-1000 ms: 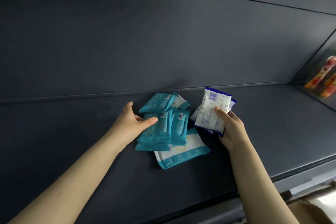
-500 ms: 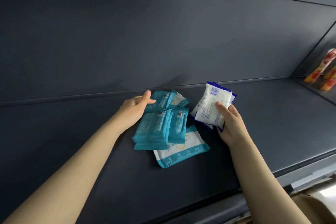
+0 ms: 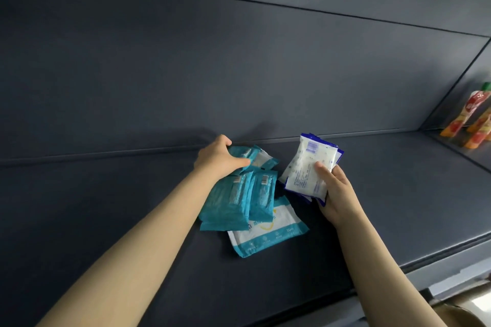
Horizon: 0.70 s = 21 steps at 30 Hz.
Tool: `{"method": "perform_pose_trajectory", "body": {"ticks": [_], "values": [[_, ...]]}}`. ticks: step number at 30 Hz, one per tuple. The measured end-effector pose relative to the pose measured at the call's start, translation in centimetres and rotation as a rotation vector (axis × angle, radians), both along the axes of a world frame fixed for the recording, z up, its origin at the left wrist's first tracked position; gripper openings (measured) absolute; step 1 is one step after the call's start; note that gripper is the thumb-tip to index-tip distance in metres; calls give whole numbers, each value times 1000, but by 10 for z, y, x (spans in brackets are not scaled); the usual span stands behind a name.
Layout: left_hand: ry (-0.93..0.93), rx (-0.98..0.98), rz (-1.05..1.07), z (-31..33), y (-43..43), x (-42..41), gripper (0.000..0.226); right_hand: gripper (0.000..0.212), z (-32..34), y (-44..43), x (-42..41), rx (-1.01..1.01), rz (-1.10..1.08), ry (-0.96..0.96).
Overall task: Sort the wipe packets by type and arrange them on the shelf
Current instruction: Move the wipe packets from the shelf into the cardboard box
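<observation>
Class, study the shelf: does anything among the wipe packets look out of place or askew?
Yes. The teal packets lie in a loose, overlapping heap, tilted, not lined up. A larger white-and-teal packet pokes out from under them, seemingly a different type. The white-and-blue packets sit apart in the right hand.

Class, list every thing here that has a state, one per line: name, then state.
Left hand: grips the rear teal plastic wipe packet.
Right hand: holds the stack of white, blue-edged wipe packets, tilted up.
Front teal wipe packets: lying overlapped on the dark grey shelf.
White teal-bordered flat packet: lying partly under them.
Orange-red pouches: leaning, far right.
</observation>
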<state>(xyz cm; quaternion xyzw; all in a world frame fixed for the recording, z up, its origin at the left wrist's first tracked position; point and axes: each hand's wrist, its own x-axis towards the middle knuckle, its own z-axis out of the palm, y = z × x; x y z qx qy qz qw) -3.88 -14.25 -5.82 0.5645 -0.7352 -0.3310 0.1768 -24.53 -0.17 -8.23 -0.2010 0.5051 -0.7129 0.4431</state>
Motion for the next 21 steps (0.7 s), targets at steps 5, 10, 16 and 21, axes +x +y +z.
{"method": "perform_pose_trajectory", "body": {"ticks": [5,10,16,21], "values": [[186,24,83,5,-1,10,62,38,-1,-1,0,-14,-4,-6],[435,100,127,14,29,46,53,30,0,-1,-1,-13,-9,-1],[365,145,38,-3,64,58,57,21,2,0,1,-6,2,14],[139,105,29,0,65,72,46,26,2,0,1,-24,32,32]]}}
